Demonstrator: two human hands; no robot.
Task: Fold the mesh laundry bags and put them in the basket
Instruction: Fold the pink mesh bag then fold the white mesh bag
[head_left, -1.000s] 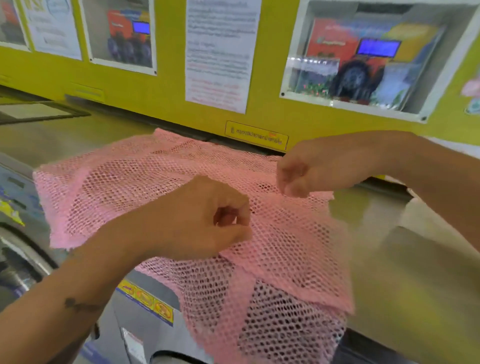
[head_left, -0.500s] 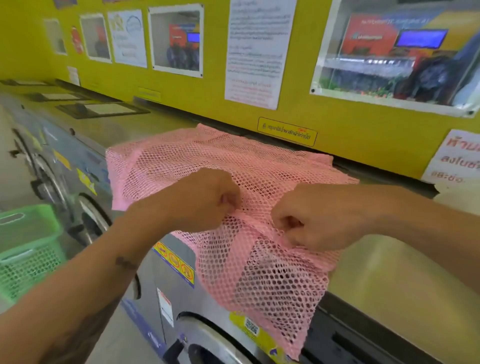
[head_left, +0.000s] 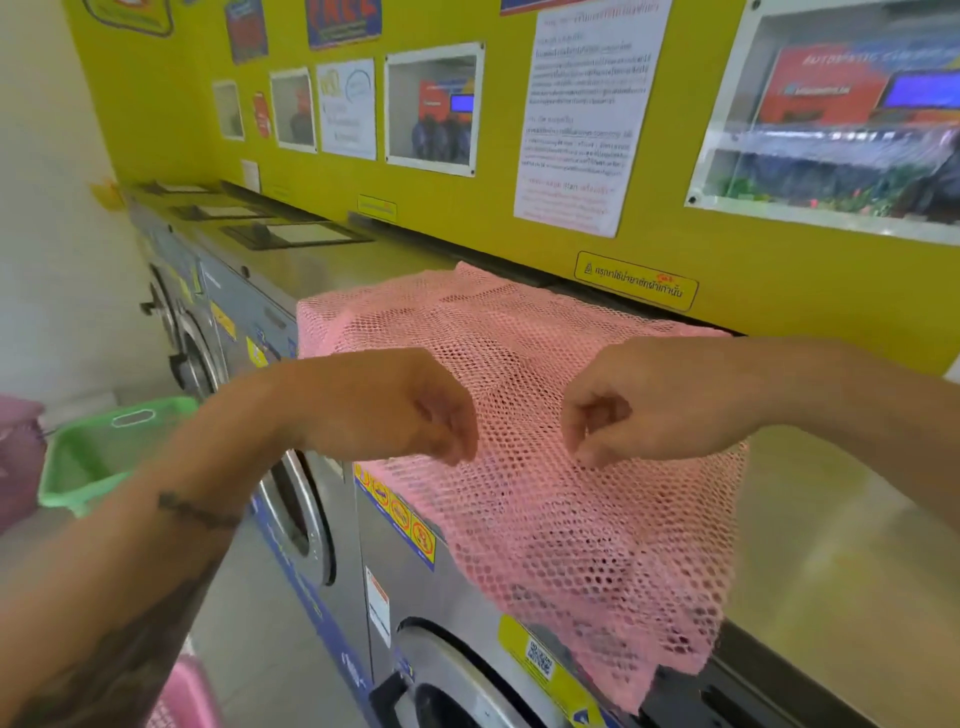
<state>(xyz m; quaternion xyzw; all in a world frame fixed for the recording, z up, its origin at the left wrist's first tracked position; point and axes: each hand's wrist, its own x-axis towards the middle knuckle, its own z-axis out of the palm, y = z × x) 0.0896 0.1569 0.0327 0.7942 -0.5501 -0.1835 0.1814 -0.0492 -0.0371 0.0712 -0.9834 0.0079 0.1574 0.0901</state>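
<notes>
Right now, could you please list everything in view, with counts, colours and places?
pink mesh laundry bag: one, pink, spread on a machine top, front edge hanging over.
green plastic basket: one, green, on the floor at left.
pink plastic baskets: two, partly seen, far left and bottom left.
steel washing machines: a row, silver, along the wall.
yellow wall: one, with posters and framed notices.
left hand: closed, pinching the mesh.
right hand: closed, pinching the mesh.
</notes>
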